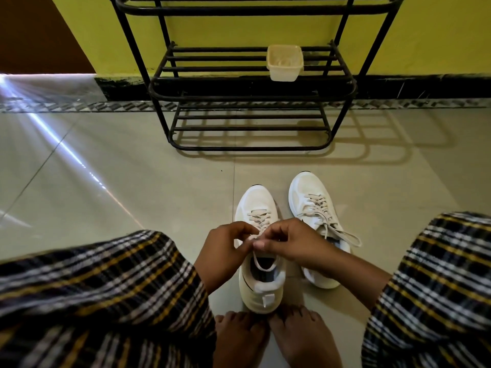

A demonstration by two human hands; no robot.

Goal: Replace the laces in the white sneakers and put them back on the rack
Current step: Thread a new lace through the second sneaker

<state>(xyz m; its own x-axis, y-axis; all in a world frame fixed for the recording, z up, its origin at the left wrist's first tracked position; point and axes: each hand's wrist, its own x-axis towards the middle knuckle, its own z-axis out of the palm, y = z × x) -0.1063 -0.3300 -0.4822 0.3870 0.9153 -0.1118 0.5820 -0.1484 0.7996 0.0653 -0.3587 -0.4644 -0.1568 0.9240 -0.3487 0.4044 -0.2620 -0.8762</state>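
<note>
Two white sneakers stand on the tiled floor in front of me. The near sneaker (pixel 259 285) has its toe pointing away, and its lace (pixel 261 264) hangs in a loop over the opening. My left hand (pixel 225 248) and my right hand (pixel 287 243) meet above its tongue, each pinching part of that lace. The far sneaker (pixel 316 208) stands to the right, laced, with loose lace ends trailing to its right side. The black metal shoe rack (pixel 249 86) stands against the yellow wall beyond them.
A cream plastic tub (pixel 284 62) sits on the rack's middle shelf. My bare feet (pixel 268 338) touch the near sneaker's heel. My knees in checked cloth (pixel 93 288) frame both sides. Bare tiled floor (pixel 119 176) spreads to the left.
</note>
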